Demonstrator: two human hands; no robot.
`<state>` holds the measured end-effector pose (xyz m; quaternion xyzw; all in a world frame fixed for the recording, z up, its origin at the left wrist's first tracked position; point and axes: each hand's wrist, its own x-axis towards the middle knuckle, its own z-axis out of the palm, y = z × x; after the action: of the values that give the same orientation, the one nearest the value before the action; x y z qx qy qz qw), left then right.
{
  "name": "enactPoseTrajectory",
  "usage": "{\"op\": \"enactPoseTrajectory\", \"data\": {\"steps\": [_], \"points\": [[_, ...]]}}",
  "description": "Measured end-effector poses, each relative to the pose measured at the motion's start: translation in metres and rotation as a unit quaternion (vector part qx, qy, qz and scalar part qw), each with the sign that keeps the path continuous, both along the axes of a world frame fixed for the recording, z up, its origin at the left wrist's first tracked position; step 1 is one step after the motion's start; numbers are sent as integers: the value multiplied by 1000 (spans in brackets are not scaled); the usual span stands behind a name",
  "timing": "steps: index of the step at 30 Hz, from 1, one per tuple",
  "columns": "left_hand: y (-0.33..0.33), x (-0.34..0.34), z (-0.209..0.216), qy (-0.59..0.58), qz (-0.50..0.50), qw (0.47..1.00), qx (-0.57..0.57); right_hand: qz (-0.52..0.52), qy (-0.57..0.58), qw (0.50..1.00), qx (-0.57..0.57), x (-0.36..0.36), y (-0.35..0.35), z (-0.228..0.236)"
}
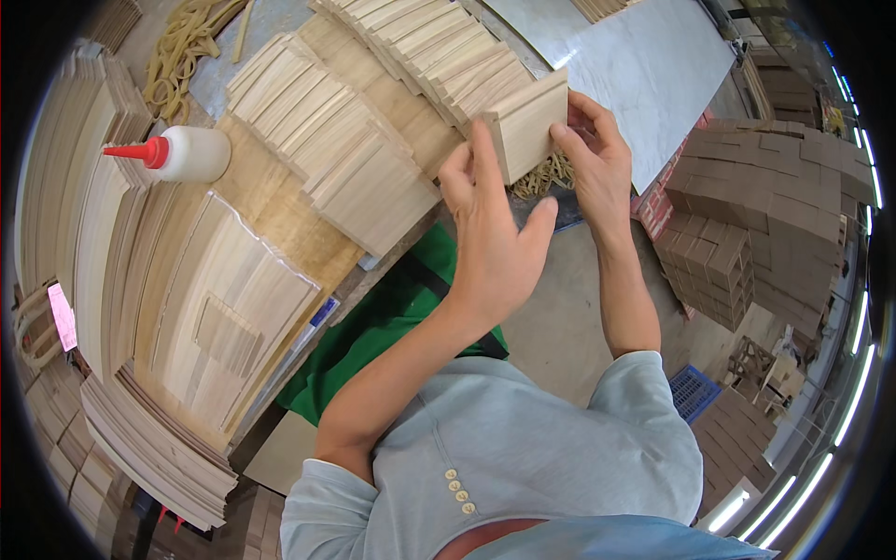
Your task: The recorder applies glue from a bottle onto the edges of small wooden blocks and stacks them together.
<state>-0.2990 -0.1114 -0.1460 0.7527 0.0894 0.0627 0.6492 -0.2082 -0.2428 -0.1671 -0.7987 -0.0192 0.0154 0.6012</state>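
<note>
My right hand (597,154) grips the right edge of a thin light wooden panel (534,123), thumb on the near face and fingers behind. The panel is tilted up above the front end of a row of similar panels (439,51). My left hand (493,238) is at the panel's left edge, its index finger stretched along that edge and its thumb spread well apart. A second row of overlapping wooden panels (317,131) lies left of my hands on the wooden workbench (271,213).
A white glue bottle (198,154) with a red nozzle lies on the bench. Beside it, a wooden panel (229,313) has a white bead along its edges. Tall board stacks (84,187) stand at far left, rubber bands (182,56) behind. Brown stacks (747,201) fill the right.
</note>
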Motion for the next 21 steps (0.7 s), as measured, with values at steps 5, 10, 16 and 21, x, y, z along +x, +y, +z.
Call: {"op": "enactPoseTrajectory", "data": {"steps": [5,10,16,21], "points": [[16,-28,5,36,-18,999,0,42,41,998,8,-22,-3,7],[23,-30,6,20,-2,999,27,72,145,966,203,-22,-13,2],[37,17,-7,-151,-29,926,344,-82,78,937,332,-13,-56,-2],[27,50,-30,-150,-44,889,431,-111,88,939,315,-18,-59,-8]]}}
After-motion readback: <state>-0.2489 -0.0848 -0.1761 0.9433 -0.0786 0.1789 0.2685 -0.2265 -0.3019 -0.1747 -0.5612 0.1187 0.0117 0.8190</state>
